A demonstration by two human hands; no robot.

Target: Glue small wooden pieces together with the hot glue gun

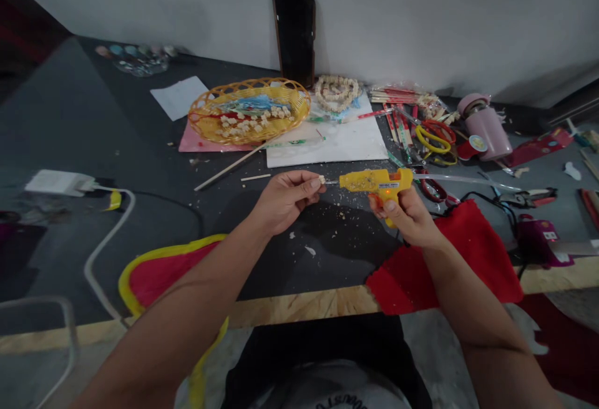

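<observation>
My right hand is wrapped round the grip of a yellow hot glue gun, with a clear glue stick jutting from its back end. The gun's metal nozzle points left and meets, or nearly meets, a small pale wooden piece. Thumb and fingers of my left hand pinch that piece; most of it is hidden by the fingertips. A wicker basket behind my left hand holds more small pale pieces and blue strands. Crumbs lie scattered on the dark table below the gun.
A phone leans on the wall. White board, a long stick, scissors, a pink flask and pliers lie beyond my hands. Red cloth lies under my right forearm. A white charger with cable sits left.
</observation>
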